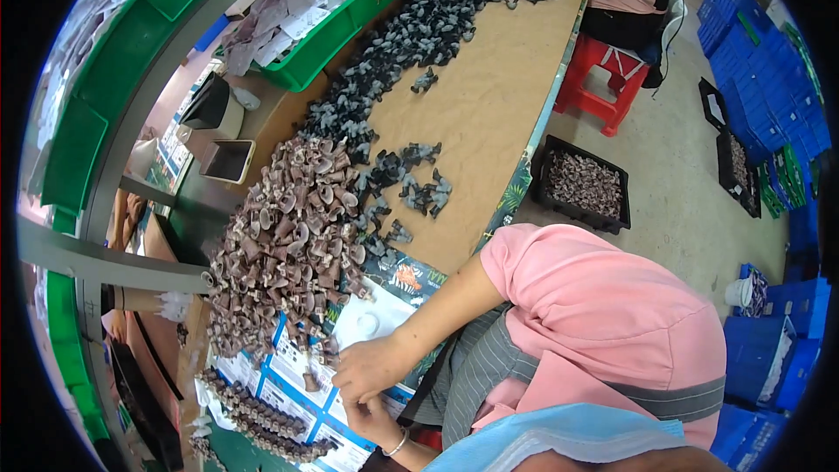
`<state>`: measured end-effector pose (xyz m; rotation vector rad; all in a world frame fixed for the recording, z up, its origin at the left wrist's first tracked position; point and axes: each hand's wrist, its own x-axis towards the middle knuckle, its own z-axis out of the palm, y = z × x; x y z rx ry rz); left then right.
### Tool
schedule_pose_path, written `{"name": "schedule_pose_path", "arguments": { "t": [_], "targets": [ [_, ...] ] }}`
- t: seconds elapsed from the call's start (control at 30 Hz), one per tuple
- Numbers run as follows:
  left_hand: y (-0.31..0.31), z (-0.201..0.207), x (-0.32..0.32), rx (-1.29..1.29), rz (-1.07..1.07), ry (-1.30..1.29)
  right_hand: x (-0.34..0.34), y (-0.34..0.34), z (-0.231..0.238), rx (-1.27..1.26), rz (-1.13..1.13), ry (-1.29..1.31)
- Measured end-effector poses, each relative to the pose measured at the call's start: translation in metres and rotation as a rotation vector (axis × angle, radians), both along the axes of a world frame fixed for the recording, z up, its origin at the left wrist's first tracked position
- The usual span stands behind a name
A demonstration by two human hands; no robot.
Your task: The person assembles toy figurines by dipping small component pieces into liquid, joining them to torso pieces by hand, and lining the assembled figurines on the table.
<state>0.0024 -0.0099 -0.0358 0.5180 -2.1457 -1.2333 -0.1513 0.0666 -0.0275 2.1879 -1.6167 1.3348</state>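
Observation:
Near the table's front edge my right hand [376,369] is closed, its fingers bent down just above my left hand [374,422]. The left, with a bracelet at its wrist, is closed too, its fingertips close to the right's. Whatever lies between them is too small or hidden to name. Just left of my hands, one brown cup-shaped piece [311,381] lies on the blue-and-white printed sheet [278,369]. A large heap of such brown pieces [293,210] rises beyond. Rows of small brown pieces [262,415] line the near left. Behind my right hand sits a white dish [360,322].
Dark grey-black pieces [419,35] are heaped along the table's far side, a few scattered on brown paper [498,70]. Green bins [350,22] stand left. A black crate [581,179] of pieces and a red stool [603,87] are right; another person sits at the far end.

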Motion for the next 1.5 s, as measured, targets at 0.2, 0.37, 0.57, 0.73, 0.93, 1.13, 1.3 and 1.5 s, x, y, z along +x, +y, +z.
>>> {"name": "schedule_pose_path", "arguments": {
  "t": [0.2,0.37,0.57,0.73,0.93,1.13,1.3,1.5],
  "targets": [
    [-0.001,-0.009,-0.002,-0.005,0.059,-0.095,-0.004,-0.001,-0.001,-0.025,-0.056,0.022],
    [0.004,0.002,0.006,-0.048,0.181,-0.145,-0.001,-0.008,0.003,-0.03,-0.013,0.016],
    [0.007,-0.014,-0.005,-0.128,0.179,-0.129,-0.02,0.001,0.0,-0.005,0.103,-0.199],
    [-0.001,0.011,0.0,-0.175,0.405,-0.118,-0.043,0.058,0.037,0.093,-0.051,-0.206],
    [-0.066,0.014,0.011,-0.398,0.649,-0.235,-0.096,0.134,0.035,0.241,-0.297,-0.668],
    [-0.078,0.03,-0.004,-0.488,0.752,-0.345,-0.11,0.188,0.13,-0.041,1.039,-0.946],
    [-0.067,0.034,-0.018,-0.708,0.725,-0.208,-0.09,0.179,0.211,0.013,1.669,-0.61],
    [-0.058,0.026,-0.036,-0.665,0.356,-0.457,-0.082,0.192,0.219,0.087,1.549,-0.551]
  ]
}}
